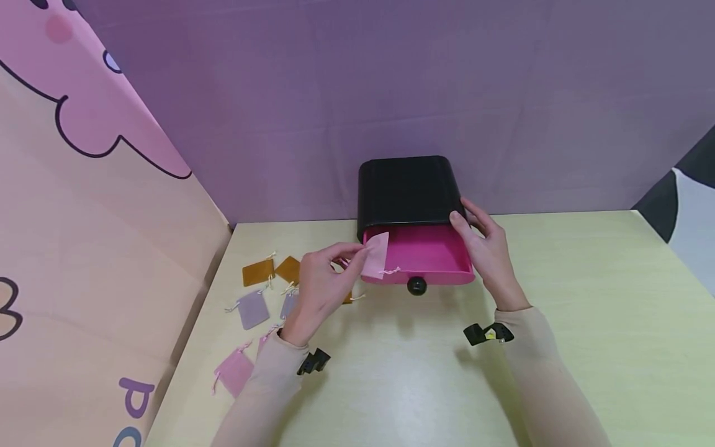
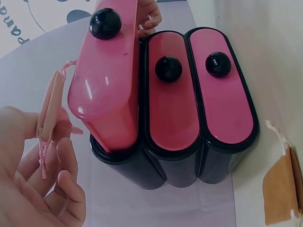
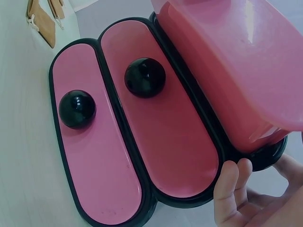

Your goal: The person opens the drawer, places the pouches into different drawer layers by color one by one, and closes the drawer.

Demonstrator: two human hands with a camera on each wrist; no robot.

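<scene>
Left hand (image 1: pixel 329 279): thumb + forefinger closed in a pinch on a small pink drawstring pouch (image 1: pixel 375 256), other fingers loosely bent. Pouch is up over the front-left part of the pulled-out top drawer (image 1: pixel 441 254), pale string dangling near the drawer front; can't tell if it touches the rim.

Right hand (image 1: pixel 490 251): fingers parted, slightly bent, resting on the R side of the black cabinet (image 1: pixel 410 189), nothing picked up.

Cabinet = 3 drawers stacked, each w/ a round black knob; middle drawer (image 2: pixel 173 109) & bottom drawer (image 2: pixel 228 104) pushed in. Casing roof covers the back of the top drawer, so only its front part is reachable from above; the visible floor is bare pink.

On the tabletop (image 1: pixel 402 385), L of cabinet, more pouches: mustard pouch (image 1: pixel 258 272) w/ another just beside it, grey pouch (image 1: pixel 254 310) & a 2nd grey one, pink pouch (image 1: pixel 234 371) nearest the viewer. Left hand & sleeve (image 1: pixel 268 385) partly block several, incl. a mustard one near the drawer, so exact no. unclear. Purple backdrop (image 1: pixel 313 93) right behind cabinet; printed panel (image 1: pixel 100 248) along L edge.
</scene>
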